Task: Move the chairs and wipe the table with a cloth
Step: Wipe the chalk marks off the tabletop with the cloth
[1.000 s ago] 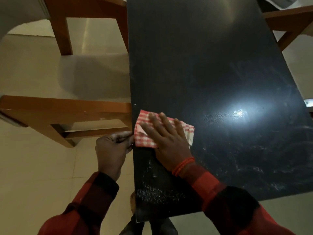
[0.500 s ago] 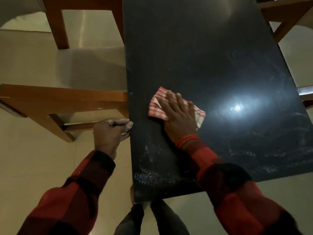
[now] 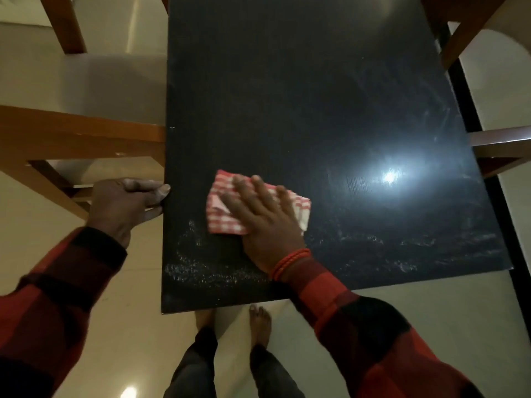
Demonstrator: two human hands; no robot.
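- Right hand (image 3: 265, 219) flat on the red-and-white checked cloth (image 3: 227, 209), fingers straight and spread, pressing it onto the black tabletop (image 3: 301, 96).
- Cloth folded, lying near the tabletop's left edge, toward the near end.
- Left hand (image 3: 126, 203) at the tabletop's left edge, fingers curled, fingertips touching the edge; cannot tell whether gripping the edge or only resting against it.
- Pale streaky smears (image 3: 201, 271) on the dark surface just below the cloth and across the near right part.
- Bright lamp glare (image 3: 389, 177) reflected right of the cloth.
- Wooden chair (image 3: 80, 136) close against the table's left side; more wooden chair parts (image 3: 500, 145) at the right side.
- Orange beaded wristband (image 3: 290, 261) on the right wrist, red-and-black checked sleeves (image 3: 373, 340) on both arms.
- Bare feet (image 3: 260, 323) on the pale tiled floor (image 3: 431, 311) below the near table edge.
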